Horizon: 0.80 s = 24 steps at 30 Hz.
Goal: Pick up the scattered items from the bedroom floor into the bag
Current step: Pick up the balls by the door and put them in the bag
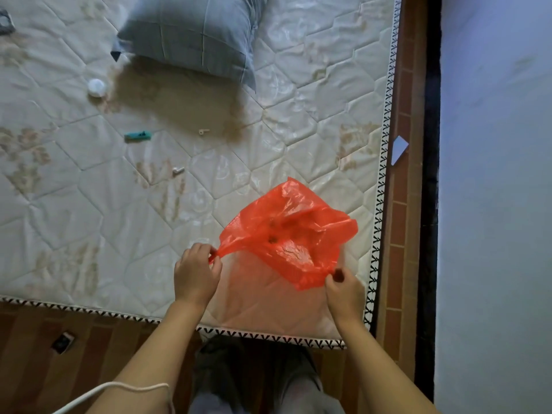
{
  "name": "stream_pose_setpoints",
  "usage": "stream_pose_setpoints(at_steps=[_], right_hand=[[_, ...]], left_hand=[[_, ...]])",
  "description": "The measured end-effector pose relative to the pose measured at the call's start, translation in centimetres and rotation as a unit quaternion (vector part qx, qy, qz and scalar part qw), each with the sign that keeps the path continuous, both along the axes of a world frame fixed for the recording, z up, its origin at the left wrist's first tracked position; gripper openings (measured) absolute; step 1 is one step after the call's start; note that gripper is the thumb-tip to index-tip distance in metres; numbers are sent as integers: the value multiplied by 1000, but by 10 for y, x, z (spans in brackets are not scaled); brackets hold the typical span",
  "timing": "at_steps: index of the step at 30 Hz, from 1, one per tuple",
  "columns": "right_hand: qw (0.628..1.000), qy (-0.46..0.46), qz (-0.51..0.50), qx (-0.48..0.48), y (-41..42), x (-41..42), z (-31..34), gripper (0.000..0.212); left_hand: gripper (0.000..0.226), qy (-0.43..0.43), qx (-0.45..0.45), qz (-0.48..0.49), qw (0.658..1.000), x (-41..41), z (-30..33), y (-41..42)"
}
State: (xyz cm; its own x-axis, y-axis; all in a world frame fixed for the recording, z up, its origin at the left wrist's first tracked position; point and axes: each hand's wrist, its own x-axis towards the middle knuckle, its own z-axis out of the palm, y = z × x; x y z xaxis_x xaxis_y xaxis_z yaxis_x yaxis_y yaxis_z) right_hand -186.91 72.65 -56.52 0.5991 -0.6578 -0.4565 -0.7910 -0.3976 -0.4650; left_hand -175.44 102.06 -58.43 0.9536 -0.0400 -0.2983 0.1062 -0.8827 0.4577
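While my left hand [195, 274] and right hand [343, 286] pinch the red bag [286, 234] open, hardly anything seems collected; the teal item [138, 135] and white cap [96, 88] remain on the mattress [89, 204].

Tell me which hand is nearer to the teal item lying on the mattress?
Left. The left hand grips the red bag below and right of the teal item; the right hand grips the bag's other edge, much farther right.

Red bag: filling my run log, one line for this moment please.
left hand pinches red bag handle | right hand pinches other handle | bag spread over mattress
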Motion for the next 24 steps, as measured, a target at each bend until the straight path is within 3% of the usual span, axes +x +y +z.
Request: stream_pose_setpoints(at_steps=[5, 12, 18, 24], right_hand=[[990, -142, -16, 11, -17, 47, 78, 8], [968, -242, -4, 62, -27, 80, 189, 24], [943, -305, 68, 117, -14, 89, 265, 33], [901, -343, 77, 255, 8, 96, 322, 32]], left_hand=[[7, -73, -85, 56, 992, 19, 87, -4], [12, -157, -181, 51, 970, 20, 229, -26], [18, -226, -203, 35, 952, -1, 326, -51], [21, -230, -196, -2, 953, -9, 368, -75]])
